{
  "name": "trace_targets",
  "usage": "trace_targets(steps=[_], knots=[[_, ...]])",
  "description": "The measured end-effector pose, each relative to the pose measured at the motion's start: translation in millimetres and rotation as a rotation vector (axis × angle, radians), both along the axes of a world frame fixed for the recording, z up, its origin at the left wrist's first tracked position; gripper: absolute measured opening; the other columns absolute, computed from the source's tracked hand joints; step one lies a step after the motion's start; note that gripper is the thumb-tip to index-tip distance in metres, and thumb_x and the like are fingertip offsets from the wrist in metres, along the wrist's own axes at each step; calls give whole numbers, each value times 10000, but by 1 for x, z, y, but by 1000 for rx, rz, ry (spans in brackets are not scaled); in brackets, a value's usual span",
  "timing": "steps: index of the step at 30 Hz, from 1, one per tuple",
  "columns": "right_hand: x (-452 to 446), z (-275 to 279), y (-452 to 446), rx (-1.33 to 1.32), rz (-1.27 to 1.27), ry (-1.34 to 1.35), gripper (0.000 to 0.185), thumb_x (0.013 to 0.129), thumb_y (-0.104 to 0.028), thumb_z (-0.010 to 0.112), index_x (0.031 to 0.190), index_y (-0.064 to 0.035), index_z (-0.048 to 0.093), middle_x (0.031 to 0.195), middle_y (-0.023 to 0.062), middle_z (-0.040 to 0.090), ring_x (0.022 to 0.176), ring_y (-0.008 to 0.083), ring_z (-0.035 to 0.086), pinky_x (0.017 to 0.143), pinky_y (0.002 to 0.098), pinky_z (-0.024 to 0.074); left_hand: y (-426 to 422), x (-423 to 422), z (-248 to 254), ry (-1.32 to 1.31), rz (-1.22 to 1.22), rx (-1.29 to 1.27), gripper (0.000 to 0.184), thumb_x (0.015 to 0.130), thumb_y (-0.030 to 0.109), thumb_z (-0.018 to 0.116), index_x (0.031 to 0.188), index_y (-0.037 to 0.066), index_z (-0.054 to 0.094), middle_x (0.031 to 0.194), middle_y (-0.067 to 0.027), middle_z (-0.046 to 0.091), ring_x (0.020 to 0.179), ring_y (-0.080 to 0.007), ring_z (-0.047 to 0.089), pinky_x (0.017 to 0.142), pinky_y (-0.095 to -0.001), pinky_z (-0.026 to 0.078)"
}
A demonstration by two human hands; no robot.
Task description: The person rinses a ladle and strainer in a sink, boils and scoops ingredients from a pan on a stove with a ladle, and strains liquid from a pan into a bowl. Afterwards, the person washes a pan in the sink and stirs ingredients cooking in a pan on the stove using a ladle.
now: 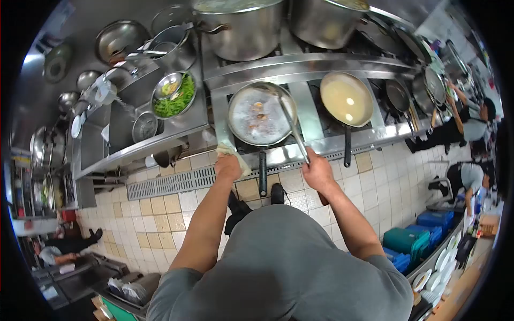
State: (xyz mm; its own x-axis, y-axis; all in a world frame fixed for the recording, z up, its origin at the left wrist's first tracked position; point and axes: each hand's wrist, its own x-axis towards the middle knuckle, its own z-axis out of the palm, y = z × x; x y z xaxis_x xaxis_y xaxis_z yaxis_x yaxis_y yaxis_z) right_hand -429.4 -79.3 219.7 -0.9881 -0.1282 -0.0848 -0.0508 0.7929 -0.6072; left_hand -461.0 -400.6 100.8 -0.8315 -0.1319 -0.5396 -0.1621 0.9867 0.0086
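My left hand is closed round a crumpled pale cloth, left of the handle of a frying pan. My right hand grips a long metal utensil, which slants up and left so that its far end lies over the upper right of that pan. In the frying pan on the stove is a whitish, bubbling liquid with a few brown pieces near the middle. Its black handle points toward me, and neither hand touches it. What kind of tip the utensil has is hard to make out.
A second pan of pale yellow liquid sits to the right. Large pots stand behind. At left, a bowl of green vegetables rests beside a sink with running water. Other people are at far right and lower left; teal and blue bins stand lower right.
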Motion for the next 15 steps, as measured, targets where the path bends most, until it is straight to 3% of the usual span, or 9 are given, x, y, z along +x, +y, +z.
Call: trace_targets(steps=[3,4,5,6,8,9,12,15], knots=[[-7,-6,5,-45,3,-154,309,872,-95,589,1165,1,582,895,290,675,870,486,653,790,535,532,0,2,1,5,63,-4,703,771,420,806,1256,-63,648,1343,-268,613,1302,-378,568,1048,-412,505],[-5,-11,11,-132,59,-130,235,890,-96,571,1097,12,598,802,226,675,701,393,676,651,467,548,1,3,-1,12,50,-32,724,771,413,807,1284,-65,627,1383,-278,578,1327,-384,543,1059,-412,495],[-2,-6,9,-131,73,-131,235,890,-96,571,1097,12,598,802,226,675,701,393,676,651,467,548,-1,3,-8,18,33,-60,746,771,405,809,1311,-68,605,1422,-289,543,1352,-391,517,1071,-412,486],[2,2,9,-302,4,-347,200,903,-105,561,1061,11,600,773,168,658,634,307,652,586,412,526,-5,3,-29,66,40,-58,780,775,393,811,1356,-67,568,1508,-319,434,1358,-409,503,1084,-420,475],[9,17,7,-584,-100,-626,144,918,-109,561,1000,1,604,722,30,584,540,102,560,468,280,440,-7,1,-30,51,36,-34,776,774,391,811,1350,-71,571,1512,-324,425,1348,-414,509,1085,-425,474],[10,20,6,-583,-89,-632,144,918,-109,561,1000,1,604,722,30,584,540,102,560,468,280,440,-9,1,-30,37,22,-12,772,772,389,812,1343,-74,575,1516,-328,416,1339,-419,516,1085,-429,473],[10,35,8,-1052,-282,-855,205,913,-85,589,1100,-1,595,763,32,579,525,106,508,466,264,386,-5,2,-10,39,14,-28,750,766,393,813,1310,-77,597,1464,-304,490,1326,-422,523,1080,-423,477],[9,41,12,-1160,-297,-927,277,932,-96,584,1183,19,577,797,37,588,540,102,507,475,262,376,-7,1,-7,5,-41,12,736,764,387,811,1296,-78,605,1424,-308,520,1317,-421,529,1072,-424,483]])
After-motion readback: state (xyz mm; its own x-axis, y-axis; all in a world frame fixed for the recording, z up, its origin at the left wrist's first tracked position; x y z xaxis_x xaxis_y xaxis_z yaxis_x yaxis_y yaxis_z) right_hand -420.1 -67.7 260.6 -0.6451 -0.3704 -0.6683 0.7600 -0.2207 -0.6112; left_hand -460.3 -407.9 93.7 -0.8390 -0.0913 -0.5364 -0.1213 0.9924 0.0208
